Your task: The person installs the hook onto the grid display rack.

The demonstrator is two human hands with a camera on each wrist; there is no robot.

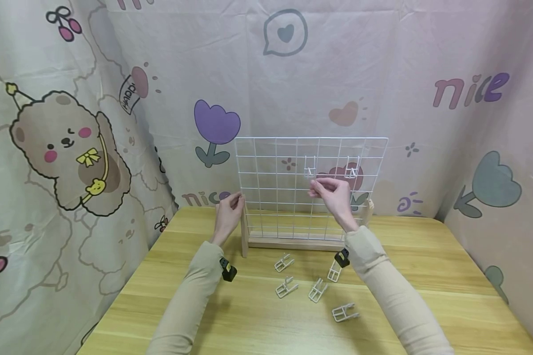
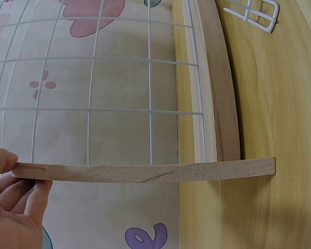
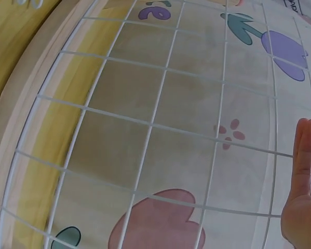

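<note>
A white wire grid panel (image 1: 288, 180) stands upright in a wooden stand (image 1: 293, 242). With thumb and fingers, my left hand (image 1: 229, 213) pinches the top of the stand's left wooden post (image 2: 145, 173). Two white hooks hang on the grid's upper part: one left of centre on the right half (image 1: 310, 171), the other further right (image 1: 352, 171). Just below the first hook is my right hand (image 1: 335, 197), its fingers in front of the wires. In the right wrist view these fingers (image 3: 305, 161) look fairly straight, with no object visible in them; their tips are partly cut off.
Several loose white hooks lie on the wooden table before the stand, among them one near the stand (image 1: 284, 263), one in the middle (image 1: 318, 290) and one nearer me (image 1: 345, 312). A printed cloth (image 1: 169, 44) hangs behind the table and along its sides.
</note>
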